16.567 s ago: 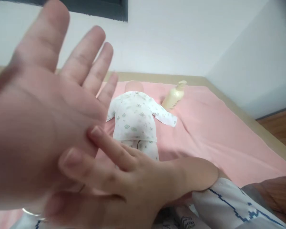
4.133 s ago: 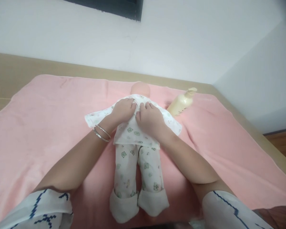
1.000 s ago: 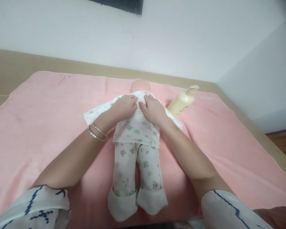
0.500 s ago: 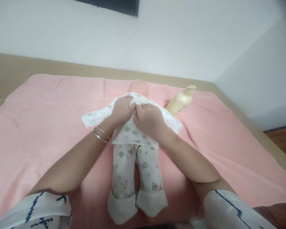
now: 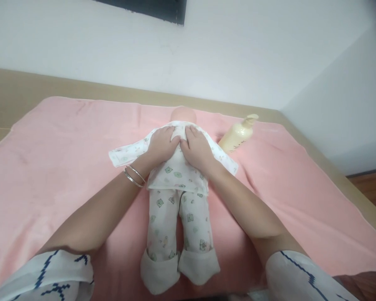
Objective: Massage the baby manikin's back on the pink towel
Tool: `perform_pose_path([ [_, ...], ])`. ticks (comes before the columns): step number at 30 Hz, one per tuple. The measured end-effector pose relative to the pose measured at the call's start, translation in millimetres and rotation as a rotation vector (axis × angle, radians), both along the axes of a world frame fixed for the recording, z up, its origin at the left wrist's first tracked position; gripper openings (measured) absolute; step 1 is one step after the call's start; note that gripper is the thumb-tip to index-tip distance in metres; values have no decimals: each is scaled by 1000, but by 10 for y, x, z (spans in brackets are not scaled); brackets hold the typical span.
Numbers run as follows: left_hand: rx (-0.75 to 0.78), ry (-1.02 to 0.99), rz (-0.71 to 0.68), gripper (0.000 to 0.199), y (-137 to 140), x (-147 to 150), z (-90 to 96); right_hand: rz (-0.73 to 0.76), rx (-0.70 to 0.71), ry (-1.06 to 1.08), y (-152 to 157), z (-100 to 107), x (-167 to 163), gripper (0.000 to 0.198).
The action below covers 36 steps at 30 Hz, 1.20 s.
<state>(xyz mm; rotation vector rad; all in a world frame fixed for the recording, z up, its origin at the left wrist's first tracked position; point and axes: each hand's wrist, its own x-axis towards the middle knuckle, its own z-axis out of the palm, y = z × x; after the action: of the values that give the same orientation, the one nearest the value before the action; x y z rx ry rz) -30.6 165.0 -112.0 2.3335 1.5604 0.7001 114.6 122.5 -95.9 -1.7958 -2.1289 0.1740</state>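
Note:
A baby doll (image 5: pixel 183 114) lies on a pink blanket with its head away from me. It wears a white printed shirt (image 5: pixel 177 177) and matching pants (image 5: pixel 192 217) with cuffs folded up at the feet. My left hand (image 5: pixel 163 144) rests flat on the left of the shirt's upper front, two bangles on the wrist. Opposite it, my right hand (image 5: pixel 197 148) lies flat on the right side, fingers stretched toward the doll's head. The two thumbs nearly meet at the middle. The doll's face cannot be made out, and its arms are inside the sleeves.
A cream pump bottle (image 5: pixel 238 133) leans or lies at the doll's right side, past the sleeve. The pink blanket (image 5: pixel 65 167) covers a wooden surface (image 5: pixel 21 98) with its edge against a white wall. A dark panel (image 5: pixel 156 8) hangs above.
My right hand has gone from curled fingers, pinching at the shirt's middle, to lying flat with fingers extended. The left hand has barely moved.

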Motion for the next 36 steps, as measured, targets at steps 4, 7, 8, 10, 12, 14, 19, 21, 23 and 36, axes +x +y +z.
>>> perform_pose_path([
  [4, 14, 8, -36, 37, -40, -4, 77, 2, 2, 2, -3, 16, 8, 64],
  [7, 19, 132, -57, 32, -129, 7, 195, 4, 12, 0, 2, 10, 8, 63],
  [8, 17, 203, -68, 32, -166, 14, 238, 8, 17, -1, 3, 6, 9, 63],
  [10, 10, 358, -114, 31, -235, 31, 309, 18, 24, -4, 6, -4, 10, 63],
  [12, 10, 462, -175, 31, -276, 44, 347, 22, 26, -8, 7, -6, 12, 62],
  [14, 10, 435, -182, 30, -276, 47, 349, 16, 24, -13, 4, 13, 11, 61],
  [19, -80, 100, -51, 26, -158, 6, 267, 16, 1, -47, -77, 159, -31, 49],
  [21, -88, 25, -55, 30, -104, -18, 227, 24, -17, -58, -154, 210, -75, 43],
  [23, -87, -33, -72, 33, -57, -40, 185, 36, -5, -69, -241, 226, -130, 40],
  [36, 30, 153, -49, 35, -144, -15, 184, -1, -69, 50, -118, 253, -12, 52],
])
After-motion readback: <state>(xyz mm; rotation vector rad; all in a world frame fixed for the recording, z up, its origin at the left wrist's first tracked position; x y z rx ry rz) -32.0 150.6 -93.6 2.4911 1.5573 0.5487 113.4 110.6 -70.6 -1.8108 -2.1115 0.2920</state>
